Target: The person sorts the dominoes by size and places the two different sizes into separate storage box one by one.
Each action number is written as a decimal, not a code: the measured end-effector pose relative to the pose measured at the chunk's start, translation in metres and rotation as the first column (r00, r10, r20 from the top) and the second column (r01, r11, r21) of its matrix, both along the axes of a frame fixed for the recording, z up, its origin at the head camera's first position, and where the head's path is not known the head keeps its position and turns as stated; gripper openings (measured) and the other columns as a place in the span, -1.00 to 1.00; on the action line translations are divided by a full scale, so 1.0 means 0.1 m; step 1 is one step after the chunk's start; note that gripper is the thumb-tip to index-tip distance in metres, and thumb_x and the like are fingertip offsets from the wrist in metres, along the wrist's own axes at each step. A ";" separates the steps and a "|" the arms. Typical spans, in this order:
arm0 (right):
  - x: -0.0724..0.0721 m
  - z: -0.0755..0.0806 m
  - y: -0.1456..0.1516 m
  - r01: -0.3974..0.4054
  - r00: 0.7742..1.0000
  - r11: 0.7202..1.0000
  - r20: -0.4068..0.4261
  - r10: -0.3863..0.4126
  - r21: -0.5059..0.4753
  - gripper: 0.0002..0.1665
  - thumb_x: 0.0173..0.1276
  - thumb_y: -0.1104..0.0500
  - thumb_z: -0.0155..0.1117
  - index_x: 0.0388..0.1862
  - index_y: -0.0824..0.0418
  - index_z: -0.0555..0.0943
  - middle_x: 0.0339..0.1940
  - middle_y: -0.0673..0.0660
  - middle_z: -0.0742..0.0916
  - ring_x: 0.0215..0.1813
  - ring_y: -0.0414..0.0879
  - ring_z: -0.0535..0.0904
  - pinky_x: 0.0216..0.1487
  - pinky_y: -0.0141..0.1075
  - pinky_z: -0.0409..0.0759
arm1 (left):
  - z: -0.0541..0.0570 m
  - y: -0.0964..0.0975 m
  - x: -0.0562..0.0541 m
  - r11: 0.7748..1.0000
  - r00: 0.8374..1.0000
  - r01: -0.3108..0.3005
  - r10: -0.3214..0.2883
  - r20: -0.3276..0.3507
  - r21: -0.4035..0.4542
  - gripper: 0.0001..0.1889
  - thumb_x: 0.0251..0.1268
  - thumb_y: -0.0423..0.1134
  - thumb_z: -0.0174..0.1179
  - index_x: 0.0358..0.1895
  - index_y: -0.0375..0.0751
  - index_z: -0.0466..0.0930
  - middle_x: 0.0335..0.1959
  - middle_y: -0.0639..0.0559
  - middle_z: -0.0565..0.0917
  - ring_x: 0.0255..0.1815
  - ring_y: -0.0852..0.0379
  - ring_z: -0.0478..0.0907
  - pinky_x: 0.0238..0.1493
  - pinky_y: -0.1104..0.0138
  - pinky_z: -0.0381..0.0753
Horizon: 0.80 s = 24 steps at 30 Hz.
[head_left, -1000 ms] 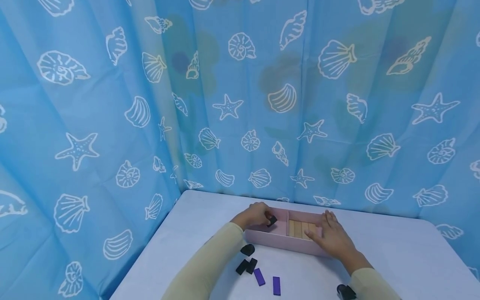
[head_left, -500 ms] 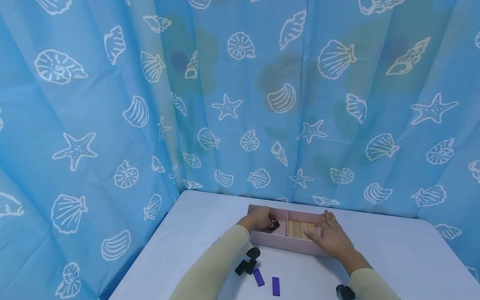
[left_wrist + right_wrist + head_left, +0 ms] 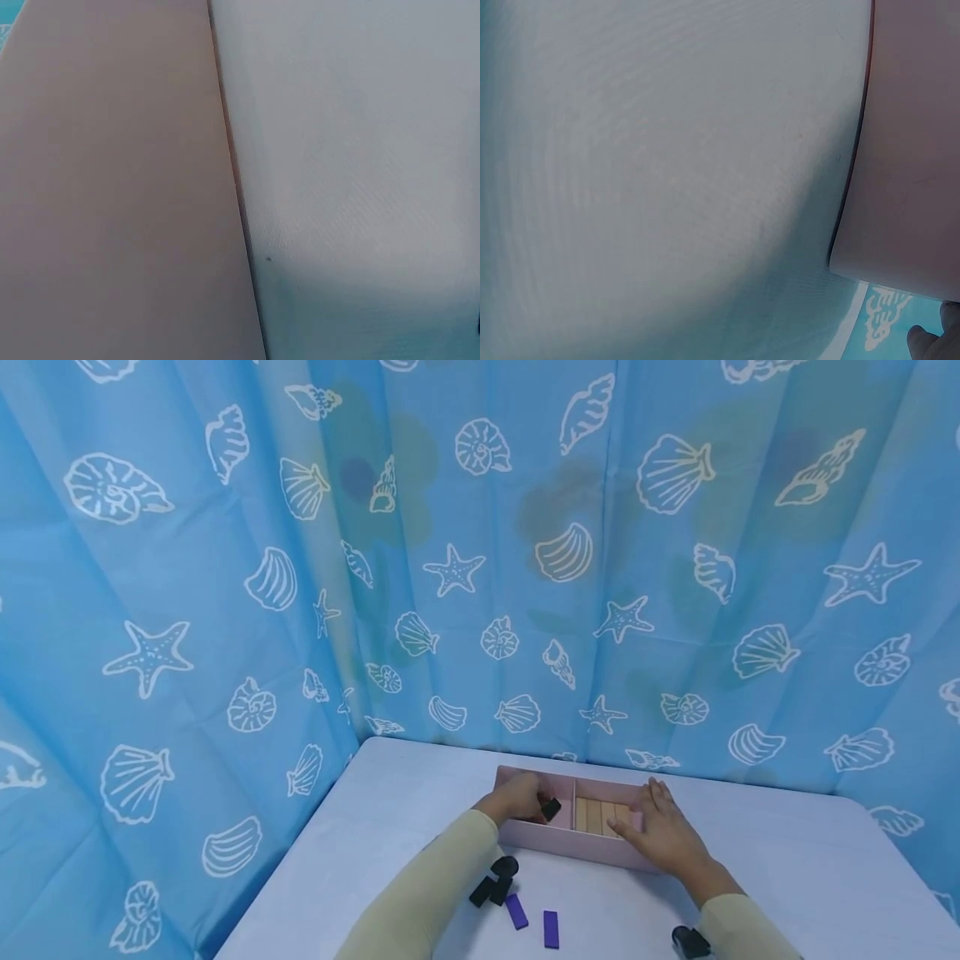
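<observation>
My left hand (image 3: 522,797) reaches over the front wall of a pink box (image 3: 570,843) and pinches a small black tile (image 3: 551,810) inside its left compartment. Several pale wooden strips (image 3: 595,817) lie side by side in the right compartment. My right hand (image 3: 667,833) rests on the box's right end, fingers straight along it and thumb over the strips. In the left wrist view only the box's outer wall (image 3: 127,187) and the tabletop show, with the hand out of sight. Dark fingertips (image 3: 922,341) peek past the box corner in the right wrist view.
On the white table (image 3: 405,802), in front of the box, lie two black tiles, one at the left (image 3: 482,892), and two purple tiles, one farther right (image 3: 551,929). Black wrist devices hang below the left wrist (image 3: 505,866) and right wrist (image 3: 690,941). A blue shell-print curtain (image 3: 480,610) stands behind.
My left hand has moved slightly right and lower into the left compartment with the black tile, then stayed nearly still. The right hand and the loose tiles keep their places.
</observation>
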State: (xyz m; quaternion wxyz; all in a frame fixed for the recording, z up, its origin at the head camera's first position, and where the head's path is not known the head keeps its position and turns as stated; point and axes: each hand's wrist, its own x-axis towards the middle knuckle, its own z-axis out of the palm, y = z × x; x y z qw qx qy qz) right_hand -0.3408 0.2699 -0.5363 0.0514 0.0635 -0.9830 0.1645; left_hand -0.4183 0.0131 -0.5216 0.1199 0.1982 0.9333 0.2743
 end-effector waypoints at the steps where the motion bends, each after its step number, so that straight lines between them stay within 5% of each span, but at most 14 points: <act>1: 0.00 0.00 0.00 -0.001 1.000 1.000 -0.002 0.001 -0.001 0.31 0.28 -0.52 -0.05 0.45 0.59 -0.02 0.50 0.52 0.00 0.50 0.40 -0.15 0.39 0.27 -0.06 | 0.00 0.01 0.00 1.000 1.000 -0.002 0.002 -0.004 -0.006 -0.74 0.09 -0.39 0.41 -0.14 -0.02 0.74 -0.37 0.20 0.59 -0.34 0.25 0.51 -0.25 0.41 0.57; 10: -0.02 0.01 0.01 -0.002 1.000 1.000 -0.005 0.002 -0.015 0.30 0.28 -0.52 -0.04 0.46 0.57 -0.02 0.51 0.51 0.00 0.51 0.39 -0.16 0.39 0.28 -0.06 | 0.04 0.08 0.07 0.998 0.998 -0.055 0.055 0.026 0.008 -0.82 0.18 -0.47 0.29 -0.30 -0.06 0.73 -0.44 0.16 0.58 -0.39 0.18 0.52 -0.34 0.36 0.59; 24: -0.01 0.00 0.02 -0.010 1.000 1.000 -0.003 0.010 -0.027 0.31 0.28 -0.52 -0.03 0.46 0.58 0.00 0.51 0.51 0.00 0.50 0.39 -0.16 0.38 0.28 -0.04 | 0.06 0.22 0.11 0.991 0.989 -0.136 0.135 0.062 0.018 -0.87 0.10 -0.31 0.45 -0.46 -0.02 0.68 -0.49 0.11 0.58 -0.46 0.14 0.54 -0.38 0.35 0.61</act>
